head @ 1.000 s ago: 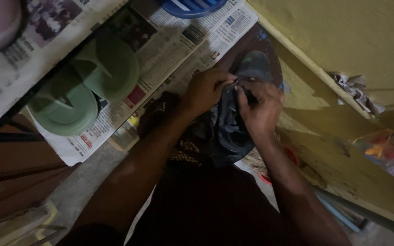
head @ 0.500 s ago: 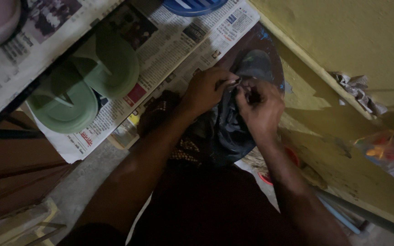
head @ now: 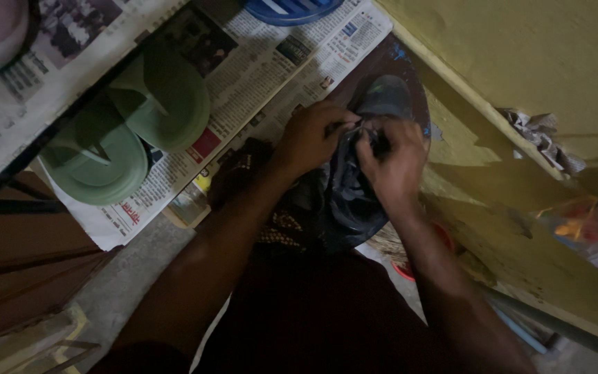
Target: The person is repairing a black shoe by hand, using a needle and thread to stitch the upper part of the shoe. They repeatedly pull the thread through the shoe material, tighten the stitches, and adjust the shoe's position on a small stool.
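Observation:
A dark blue-grey shoe (head: pixel 361 187) lies in my lap, toe pointing away from me. My left hand (head: pixel 309 138) grips its left side near the opening, fingers curled over the edge. My right hand (head: pixel 392 163) is closed on the same spot from the right, pinching something small and dark between thumb and fingers; it is too dim to tell what. The two hands touch each other over the shoe.
A pair of green flip-flops (head: pixel 133 131) rests on spread newspaper (head: pixel 264 62) to the left. A blue plastic item (head: pixel 292 8) sits at the top edge. A yellow wall (head: pixel 534 55) with crumpled paper (head: pixel 541 138) runs along the right. Bare concrete floor (head: pixel 126 277) lies lower left.
Both hands have stayed on the shoe. The fingers shifted slightly, and the right hand drew a little closer to the left.

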